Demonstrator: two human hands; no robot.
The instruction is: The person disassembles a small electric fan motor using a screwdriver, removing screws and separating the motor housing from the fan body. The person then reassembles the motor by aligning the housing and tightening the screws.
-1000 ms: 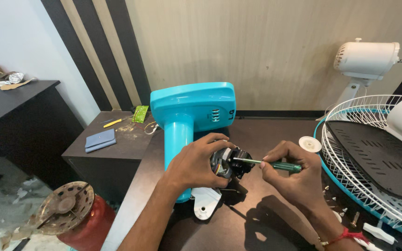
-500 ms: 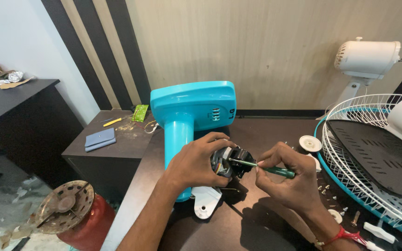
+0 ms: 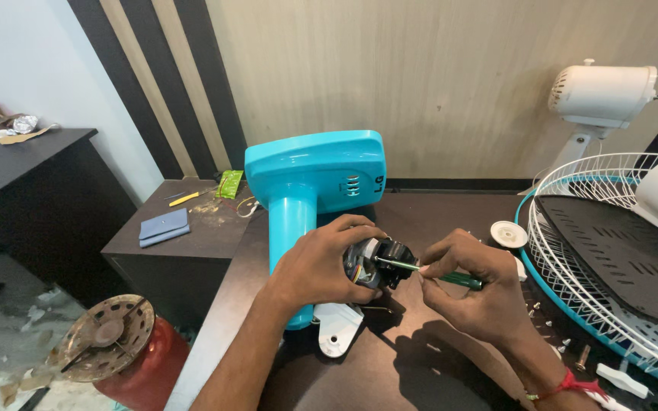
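Note:
A turquoise fan stand (image 3: 310, 183) lies on its side on the dark table (image 3: 436, 213), base toward the wall. My left hand (image 3: 317, 262) grips the small black motor unit (image 3: 382, 262) at the end of the stand's neck. My right hand (image 3: 474, 285) holds a green-handled screwdriver (image 3: 436, 274), its tip set into the motor unit. A white bracket (image 3: 336, 331) lies under the neck, just below my left hand.
A white wire fan guard (image 3: 573, 259) with a blue rim and a dark panel (image 3: 618, 255) sits at right. A white round cap (image 3: 509, 234), loose screws (image 3: 546, 323), a white fan head (image 3: 603, 91), a side cabinet (image 3: 180, 228) and a red cylinder (image 3: 142, 373) surround the table.
My right hand and the screwdriver have shifted slightly left and down against the motor unit. My left hand keeps its grip in the same place.

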